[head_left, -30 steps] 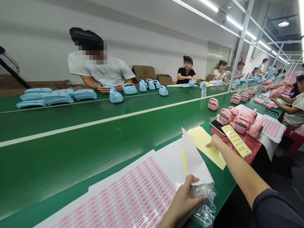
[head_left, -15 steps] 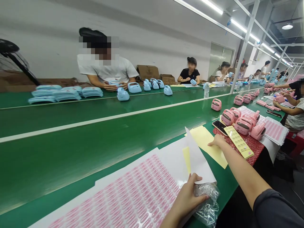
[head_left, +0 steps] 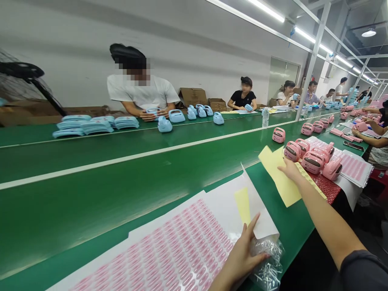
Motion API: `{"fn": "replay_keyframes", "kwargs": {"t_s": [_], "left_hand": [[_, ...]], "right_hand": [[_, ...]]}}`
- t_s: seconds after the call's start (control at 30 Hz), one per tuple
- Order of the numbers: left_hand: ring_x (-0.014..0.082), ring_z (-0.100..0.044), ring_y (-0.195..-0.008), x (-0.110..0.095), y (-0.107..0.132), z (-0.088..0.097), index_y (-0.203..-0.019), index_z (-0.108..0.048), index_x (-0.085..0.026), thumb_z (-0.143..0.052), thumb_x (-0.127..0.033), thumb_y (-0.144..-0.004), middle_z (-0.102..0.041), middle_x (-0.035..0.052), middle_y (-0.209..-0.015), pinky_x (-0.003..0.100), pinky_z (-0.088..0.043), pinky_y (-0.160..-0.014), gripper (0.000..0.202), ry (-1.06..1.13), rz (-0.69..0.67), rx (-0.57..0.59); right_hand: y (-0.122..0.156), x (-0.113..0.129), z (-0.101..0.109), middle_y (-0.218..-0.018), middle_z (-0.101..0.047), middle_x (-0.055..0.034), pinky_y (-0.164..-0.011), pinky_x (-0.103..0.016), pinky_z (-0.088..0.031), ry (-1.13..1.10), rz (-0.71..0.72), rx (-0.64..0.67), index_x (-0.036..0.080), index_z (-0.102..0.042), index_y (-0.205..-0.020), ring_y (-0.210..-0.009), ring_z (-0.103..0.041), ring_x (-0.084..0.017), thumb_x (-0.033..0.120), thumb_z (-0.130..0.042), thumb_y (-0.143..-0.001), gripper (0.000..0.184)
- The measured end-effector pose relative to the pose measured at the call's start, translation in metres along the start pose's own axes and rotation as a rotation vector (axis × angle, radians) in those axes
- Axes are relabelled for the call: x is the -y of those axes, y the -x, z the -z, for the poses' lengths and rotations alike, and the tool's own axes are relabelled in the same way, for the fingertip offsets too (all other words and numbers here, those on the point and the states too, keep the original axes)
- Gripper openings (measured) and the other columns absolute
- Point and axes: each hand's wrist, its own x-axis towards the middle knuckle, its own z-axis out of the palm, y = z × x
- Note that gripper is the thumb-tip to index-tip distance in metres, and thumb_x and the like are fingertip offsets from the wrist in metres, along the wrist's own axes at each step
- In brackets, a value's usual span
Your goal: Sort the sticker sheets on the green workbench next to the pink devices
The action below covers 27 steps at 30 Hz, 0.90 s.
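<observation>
The green conveyor table [head_left: 127,190] is filling most of the frame, running from the lower left up to the far right. Across its lower middle a large white sheet of pink stickers [head_left: 169,254] is lying flat, its right corner curling upward. The left hand [head_left: 242,258], at the bottom centre, is resting open on that sheet's right edge, fingers spread and pressing down, with its heel against a crumpled clear plastic bag [head_left: 268,262] holding small pale parts.

In the right middle of the frame, the right hand [head_left: 290,169] is reaching out along the extended arm and lying flat on a yellow sheet [head_left: 280,178], whose far corner is lifting off the table. The fingers look laid on the paper rather than pinching it; whether a fingertip is curling under the edge, I cannot tell. Just right of it a cluster of pink devices [head_left: 312,155] is sitting on a red mat [head_left: 325,186], beside more pink sticker sheets.

The step in hand appears to be drawing the yellow sheet toward the sticker sheet while the left hand is steadying the work. The next move calls for a light slide or a real pinch on the paper's edge, keeping clear of the pink devices.

At the upper left, a seated co-worker in a white shirt [head_left: 142,95] is handling blue devices [head_left: 169,119].
</observation>
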Motion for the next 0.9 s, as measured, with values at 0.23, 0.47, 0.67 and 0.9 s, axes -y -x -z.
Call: {"fn": "replay_keyframes", "kwargs": {"t_s": [0.23, 0.47, 0.67, 0.9], "left_hand": [[0.026, -0.052, -0.108, 0.019, -0.004, 0.004, -0.138, -0.009, -0.016, -0.067, -0.047, -0.06, -0.055, 0.0125, -0.116, 0.035, -0.034, -0.095, 0.102, 0.269, -0.043, -0.1], [0.0204, -0.062, -0.069, 0.023, -0.005, 0.03, -0.095, -0.053, -0.021, -0.072, -0.051, -0.053, -0.064, 0.0015, -0.079, 0.031, -0.05, -0.063, 0.055, 0.665, -0.072, -0.441], [0.0229, -0.056, -0.089, 0.007, -0.035, 0.013, -0.096, -0.06, -0.02, -0.066, -0.039, -0.065, -0.058, 0.0061, -0.092, 0.036, -0.046, -0.079, 0.037, -0.057, -0.19, -0.852], [0.0254, -0.053, -0.076, 0.005, -0.067, -0.012, -0.085, -0.067, -0.018, -0.066, -0.022, -0.062, -0.056, 0.0066, -0.074, 0.041, -0.042, -0.071, 0.023, -0.554, -0.179, -0.573]], "right_hand": [[0.053, 0.04, 0.021, -0.106, -0.06, -0.0045, -0.07, -0.032, -0.05, -0.695, 0.37, 0.253, 0.022, -0.042, -0.109, -0.086, -0.061, -0.02, 0.041, -0.058, -0.072, 0.044], [0.059, -0.002, -0.074, -0.102, -0.059, -0.0072, -0.078, -0.03, -0.044, -0.06, 0.093, 0.311, 0.016, -0.051, -0.102, -0.092, -0.057, -0.02, 0.018, -0.057, -0.071, 0.033], [0.068, -0.025, -0.089, -0.114, -0.048, -0.0137, -0.095, -0.038, -0.029, 0.092, 0.072, 0.172, 0.014, -0.057, -0.097, -0.114, -0.039, -0.028, 0.021, -0.066, -0.063, 0.036], [0.032, -0.049, -0.054, -0.094, -0.057, -0.0127, -0.067, -0.029, -0.042, -0.007, -0.172, 0.16, 0.011, -0.055, -0.095, -0.085, -0.056, -0.022, 0.041, -0.055, -0.076, 0.036]]}}
